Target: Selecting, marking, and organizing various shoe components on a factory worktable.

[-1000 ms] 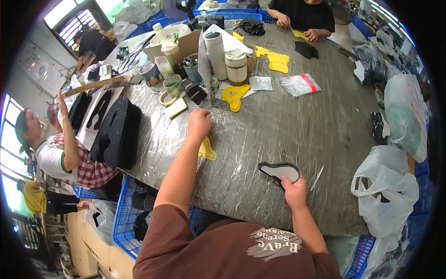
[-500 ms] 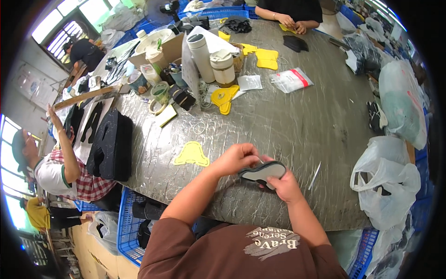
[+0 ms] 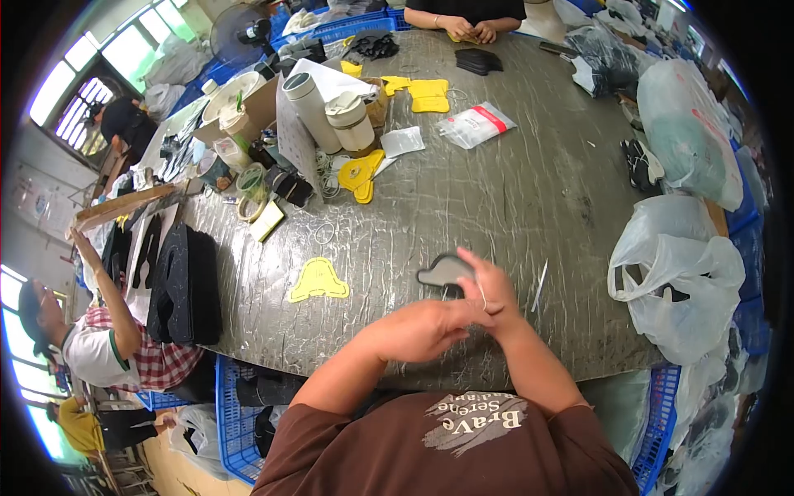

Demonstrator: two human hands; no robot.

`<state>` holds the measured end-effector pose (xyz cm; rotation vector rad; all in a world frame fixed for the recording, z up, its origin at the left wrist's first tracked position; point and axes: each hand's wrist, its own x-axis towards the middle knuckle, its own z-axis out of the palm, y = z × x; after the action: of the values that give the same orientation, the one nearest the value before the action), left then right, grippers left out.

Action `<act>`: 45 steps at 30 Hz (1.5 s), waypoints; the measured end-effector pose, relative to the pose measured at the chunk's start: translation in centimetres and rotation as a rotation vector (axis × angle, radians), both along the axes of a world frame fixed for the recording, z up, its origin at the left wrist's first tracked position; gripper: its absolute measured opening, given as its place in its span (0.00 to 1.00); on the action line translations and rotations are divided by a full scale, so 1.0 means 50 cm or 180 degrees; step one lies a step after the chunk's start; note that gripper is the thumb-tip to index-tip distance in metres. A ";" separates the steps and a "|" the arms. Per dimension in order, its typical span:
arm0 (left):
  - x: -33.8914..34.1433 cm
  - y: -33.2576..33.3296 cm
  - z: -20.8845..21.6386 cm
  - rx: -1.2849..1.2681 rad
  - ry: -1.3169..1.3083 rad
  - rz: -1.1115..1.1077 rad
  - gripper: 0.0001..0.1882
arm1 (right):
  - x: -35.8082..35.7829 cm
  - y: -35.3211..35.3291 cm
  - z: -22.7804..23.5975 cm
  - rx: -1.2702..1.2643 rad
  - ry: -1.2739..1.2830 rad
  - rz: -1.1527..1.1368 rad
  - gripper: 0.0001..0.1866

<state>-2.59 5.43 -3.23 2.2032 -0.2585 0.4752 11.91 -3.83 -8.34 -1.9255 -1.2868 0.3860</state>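
A grey shaped piece with a black edge lies flat on the table, partly covered by the fingers of my right hand. That hand is held over it with index finger and thumb apart, not gripping it. Across the right palm runs a thin pale elastic band. My left hand crosses to the right wrist, its fingers closed at the band, somewhat blurred. Left of the hands lies a yellow curved template with marked lines, and above it a loose pale loop.
Bottles, cups and tape crowd the far left beside yellow pieces. A white pen-like stick lies right of my hands. Plastic bags line the right edge. Black stacked pieces stand left, near one co-worker; another works opposite.
The grey piece has left my hands and now rests on the table. My left hand has moved down to my right wrist, and my right fingers have spread. The whole view has shifted.
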 end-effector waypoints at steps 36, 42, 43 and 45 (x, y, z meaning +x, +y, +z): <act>0.036 -0.020 -0.116 -0.1135 0.0952 0.2270 0.12 | 0.003 -0.068 -0.038 0.0146 0.1775 0.0454 0.11; 0.028 0.002 -0.113 -0.1907 0.1460 0.2678 0.11 | 0.064 -0.136 -0.031 -0.0118 0.1239 0.0061 0.08; 0.028 -0.003 -0.114 -0.1930 0.1451 0.2696 0.11 | 0.077 -0.152 -0.020 0.0016 0.1241 -0.0174 0.07; 0.024 -0.010 -0.110 -0.2102 0.1614 0.2631 0.12 | 0.110 -0.169 -0.006 -0.0035 0.0241 -0.0300 0.07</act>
<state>-1.38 4.91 -8.73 1.6079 0.9769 0.3384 17.41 -12.28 -8.63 -1.9537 -1.1430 0.4147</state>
